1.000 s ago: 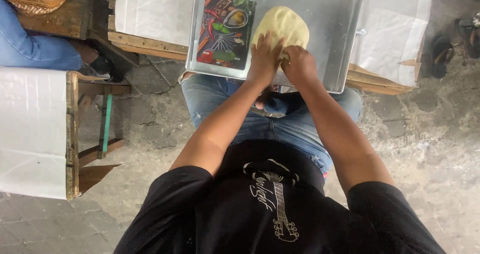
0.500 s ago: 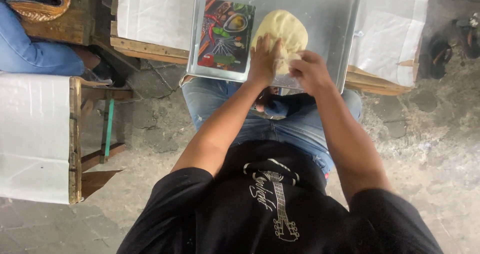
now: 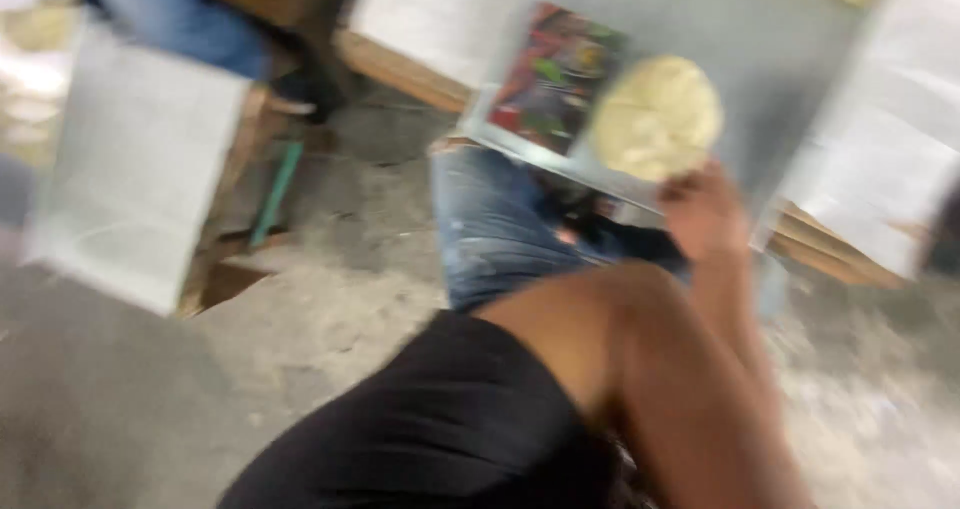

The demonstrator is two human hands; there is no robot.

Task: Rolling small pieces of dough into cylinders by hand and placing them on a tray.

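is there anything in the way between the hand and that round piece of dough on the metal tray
Nothing visible does. One hand sits right at the near edge of the pale dough round on the metal tray. The picture is too blurred to tell which hand it is, or whether it touches. The colourful sheet lies beside the dough, off to one side.

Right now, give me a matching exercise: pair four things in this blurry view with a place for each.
Things:
1. pale round flattened dough
2. colourful printed picture sheet
3. grey metal tray
4. hand

Places:
A. left of the dough, on the tray
B. at the dough's lower edge
C. under the dough and the sheet
D. on the tray, right of the sheet

Pairs: 1-D, 2-A, 3-C, 4-B
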